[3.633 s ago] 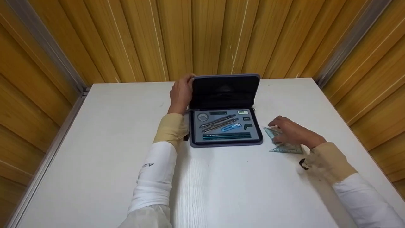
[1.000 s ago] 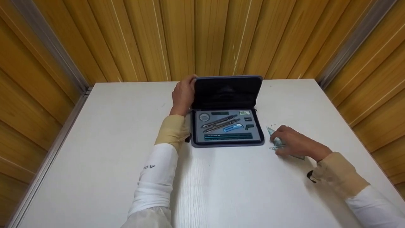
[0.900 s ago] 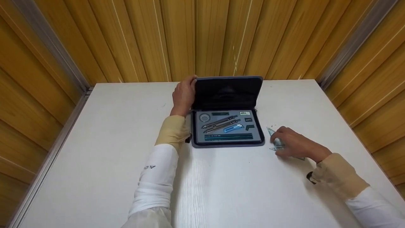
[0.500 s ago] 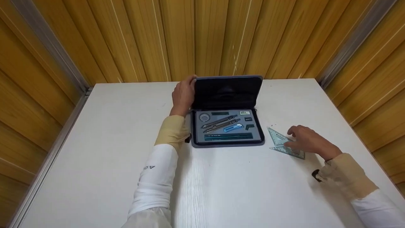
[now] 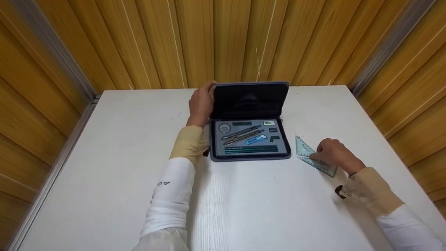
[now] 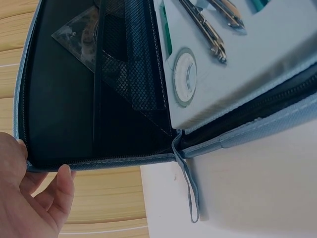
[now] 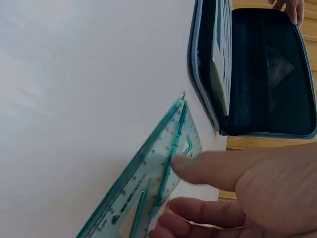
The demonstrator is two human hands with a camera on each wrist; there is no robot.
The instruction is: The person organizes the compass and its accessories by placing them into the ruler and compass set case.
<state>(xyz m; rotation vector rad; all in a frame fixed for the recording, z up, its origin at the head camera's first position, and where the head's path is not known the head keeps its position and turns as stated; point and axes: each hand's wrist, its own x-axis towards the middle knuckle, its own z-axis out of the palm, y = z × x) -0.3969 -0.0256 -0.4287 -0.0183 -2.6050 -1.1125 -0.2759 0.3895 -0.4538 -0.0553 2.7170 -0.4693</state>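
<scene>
In the head view, a dark zip-up drawing-set case (image 5: pixel 251 159) stands open on the table with its lid raised. My left hand (image 5: pixel 201 104) holds the lid's left corner; the left wrist view shows the thumb and fingers at the lid edge (image 6: pixel 99 161). To the right of the case, two clear green set squares lie side by side, a lower one (image 5: pixel 324 169) and an upper one (image 5: pixel 302 148). My right hand (image 5: pixel 336 155) pinches the upper set square, its thumb (image 7: pixel 208 168) near the seam between them. The fingers cover part of both.
Fitted in the grey tray are two metal compasses (image 5: pixel 240 135), a blue cutter (image 5: pixel 257 139), dark green pencils (image 5: pixel 251 149), a round dial-like disc (image 5: pixel 224 128), a white eraser (image 5: pixel 269 123) and small dark pieces. A wood-panelled wall (image 5: pixel 230 42) stands behind the white table (image 5: pixel 132 157).
The right hand let go of the set squares, lifted off to the right, then came back onto them. The set squares have turned slightly clockwise. My left hand stays on the lid.
</scene>
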